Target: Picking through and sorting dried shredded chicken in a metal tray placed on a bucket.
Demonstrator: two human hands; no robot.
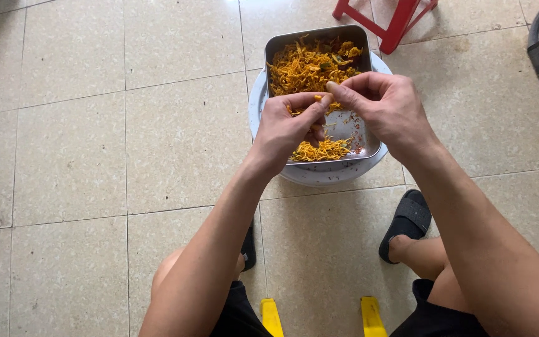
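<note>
While both hands meet just above the centre of the frame, I see them pinching the same small orange bit [317, 98] between their fingertips. My left hand [289, 125] is curled, thumb and forefinger closed on the bit from the left, the other fingers folded under. My right hand [387, 106] comes in from the right, thumb and forefinger closed on it too, the remaining fingers bent loosely behind.

Directly below the hands sits a metal tray [274, 45], rectangular with rounded corners, in the upper middle of the frame. Orange shreds [304, 68] fill its far half in a thick heap, and a smaller clump [323, 150] lies at its near edge, with bare metal between them. Some green and red flecks are mixed in. The tray rests on a round white basin [256, 103], whose rim shows around it on the left and near sides.

All of this stands on a pale tiled floor [82, 156]. A red stool [389, 19] leg shows at the top edge, right of the tray. My feet in black sandals [408, 221] are planted below the basin, and two yellow bars [271, 317] show at the bottom edge between my knees.
</note>
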